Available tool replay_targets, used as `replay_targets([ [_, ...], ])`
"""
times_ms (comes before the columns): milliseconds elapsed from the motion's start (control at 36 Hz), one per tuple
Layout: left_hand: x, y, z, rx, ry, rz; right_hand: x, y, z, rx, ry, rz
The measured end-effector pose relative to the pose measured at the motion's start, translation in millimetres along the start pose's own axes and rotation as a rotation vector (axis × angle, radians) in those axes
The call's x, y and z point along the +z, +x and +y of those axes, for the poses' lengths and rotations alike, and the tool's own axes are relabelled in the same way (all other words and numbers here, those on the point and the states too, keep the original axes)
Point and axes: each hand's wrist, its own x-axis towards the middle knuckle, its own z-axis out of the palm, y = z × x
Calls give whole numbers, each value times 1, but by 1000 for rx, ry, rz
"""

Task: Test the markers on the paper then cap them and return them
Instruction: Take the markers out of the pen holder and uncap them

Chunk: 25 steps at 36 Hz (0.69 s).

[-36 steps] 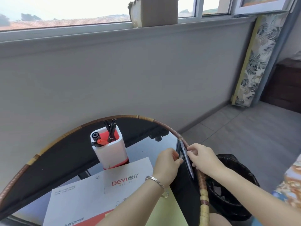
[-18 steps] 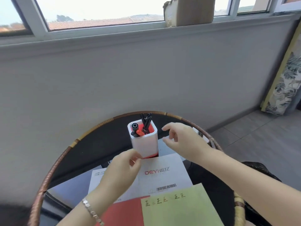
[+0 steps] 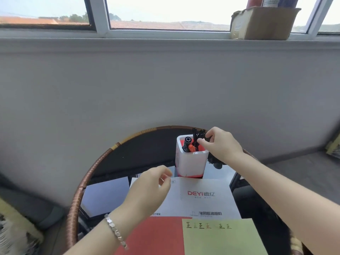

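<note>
Looking down from the head camera, the view takes in a round table (image 3: 88,179) with a wrapped cane rim, set against a grey wall under a window. Toward its far side stands a white pen holder (image 3: 191,162) with a red inside. In it are a cluster of black markers (image 3: 197,134), an orange marker (image 3: 191,148) and one dark barrel leaning left. The right hand (image 3: 222,144) is at the holder's right edge, thumb and forefinger pinching the tops of the black markers – which one exactly, I cannot tell. The left hand (image 3: 149,190), with a silver bracelet (image 3: 116,230) on the wrist, hangs over a white printed sheet (image 3: 206,201), fingers loosely curled with nothing seen in them. Nearer the camera a green paper (image 3: 220,240) – bearing a row of handwritten test marks (image 3: 207,226) – overlaps a red sheet (image 3: 156,236). A cardboard box (image 3: 263,23) sits on the windowsill.
</note>
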Motion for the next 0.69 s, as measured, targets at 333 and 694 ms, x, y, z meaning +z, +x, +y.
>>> replay_targets([
  [333, -3, -6, 16, 14, -34, 1, -10, 0, -15, -121, 101, 74],
  [694, 24, -2, 78, 511, -28, 265, -52, -110, -8, -605, 196, 362],
])
